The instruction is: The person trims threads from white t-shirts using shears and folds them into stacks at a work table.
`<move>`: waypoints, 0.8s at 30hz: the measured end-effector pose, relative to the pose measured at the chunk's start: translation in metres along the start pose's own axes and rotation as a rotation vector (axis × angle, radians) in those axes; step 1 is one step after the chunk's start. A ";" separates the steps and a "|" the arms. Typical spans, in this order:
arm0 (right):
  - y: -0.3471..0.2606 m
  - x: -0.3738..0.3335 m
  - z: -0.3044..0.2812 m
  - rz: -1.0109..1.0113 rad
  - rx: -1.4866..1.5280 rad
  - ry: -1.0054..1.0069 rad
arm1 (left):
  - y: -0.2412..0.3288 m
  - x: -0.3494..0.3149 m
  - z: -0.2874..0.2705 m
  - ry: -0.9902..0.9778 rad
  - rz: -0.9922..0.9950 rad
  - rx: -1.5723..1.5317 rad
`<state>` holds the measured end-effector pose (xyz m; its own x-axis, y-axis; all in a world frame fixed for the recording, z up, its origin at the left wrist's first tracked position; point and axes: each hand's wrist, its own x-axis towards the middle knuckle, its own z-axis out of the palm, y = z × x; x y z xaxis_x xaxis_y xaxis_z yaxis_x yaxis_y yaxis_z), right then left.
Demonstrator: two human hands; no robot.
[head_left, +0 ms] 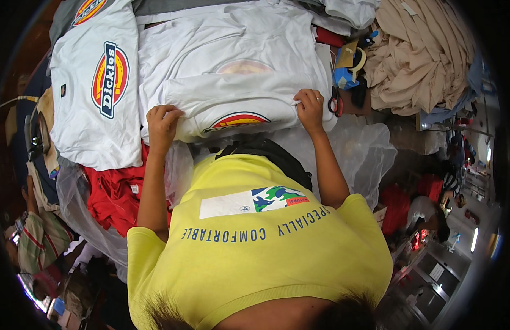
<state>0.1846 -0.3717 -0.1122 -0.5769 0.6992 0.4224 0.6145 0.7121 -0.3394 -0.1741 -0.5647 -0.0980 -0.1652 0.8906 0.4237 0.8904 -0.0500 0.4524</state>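
A white T-shirt [227, 91] with a red, yellow and dark blue print lies spread in front of me, on more white cloth. Its near part is folded over, and part of the print shows along the edge closest to me. My left hand [163, 125] pinches the shirt at the left end of this fold. At the right end, my right hand [311, 108] grips the cloth between thumb and curled fingers. To the left lies a folded white T-shirt [79, 118] with a similar print facing up.
Red-handled scissors [335, 103] lie just right of my right hand. Beyond them are a tape roll [359, 61] and a heap of beige cloth [420, 55]. Clear plastic [367, 148] and red garments [117, 192] hang at the near edge. A person in a striped top [43, 242] is at left.
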 end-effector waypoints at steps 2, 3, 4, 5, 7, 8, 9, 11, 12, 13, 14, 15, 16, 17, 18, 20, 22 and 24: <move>-0.001 -0.001 0.000 0.005 0.000 0.005 | 0.000 0.000 0.001 -0.007 -0.017 -0.005; -0.002 -0.001 0.000 0.007 0.001 0.008 | 0.001 0.000 0.001 -0.014 -0.026 0.003; -0.003 -0.001 0.001 0.014 0.005 0.008 | 0.003 0.003 -0.001 -0.023 -0.035 0.013; -0.004 -0.002 0.001 0.021 0.009 0.009 | 0.008 0.005 -0.003 -0.048 -0.036 0.044; -0.005 -0.005 0.002 0.036 0.018 0.020 | 0.025 0.011 -0.007 -0.064 -0.074 0.217; -0.004 -0.007 0.003 0.047 0.019 0.030 | 0.035 0.016 -0.007 -0.069 -0.091 0.304; -0.004 -0.009 0.004 0.058 0.019 0.041 | 0.045 0.022 -0.003 -0.052 -0.088 0.213; -0.006 -0.010 0.008 0.071 0.028 0.078 | 0.066 0.036 0.010 -0.014 -0.095 0.033; -0.006 -0.010 0.009 0.076 0.033 0.096 | 0.076 0.044 0.021 -0.023 -0.075 -0.124; -0.007 -0.010 0.010 0.077 0.030 0.081 | 0.081 0.048 0.037 -0.055 -0.131 -0.279; -0.007 -0.009 0.010 0.082 0.026 0.068 | 0.086 0.053 0.051 -0.080 -0.109 -0.280; -0.008 -0.009 0.010 0.085 0.022 0.058 | 0.086 0.054 0.068 -0.113 -0.129 -0.277; -0.006 -0.008 0.009 0.098 0.097 0.067 | 0.084 0.054 0.083 -0.147 -0.145 -0.275; -0.003 -0.007 0.006 0.115 0.168 0.079 | 0.082 0.053 0.092 -0.114 -0.099 -0.239; 0.001 -0.007 0.002 0.131 0.240 0.091 | 0.078 0.052 0.099 -0.079 -0.054 -0.202; 0.008 -0.009 -0.014 0.246 0.132 0.252 | 0.079 0.054 0.103 -0.059 -0.072 -0.201; 0.035 -0.016 -0.030 0.426 -0.022 0.314 | 0.085 0.054 0.099 -0.096 -0.190 -0.275; 0.062 -0.027 -0.032 0.659 -0.159 0.313 | 0.085 0.057 0.099 -0.075 -0.171 -0.192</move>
<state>0.2559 -0.3486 -0.1180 0.1040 0.9102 0.4010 0.8640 0.1170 -0.4897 -0.0661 -0.4734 -0.1138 -0.2677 0.9243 0.2722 0.7547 0.0255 0.6556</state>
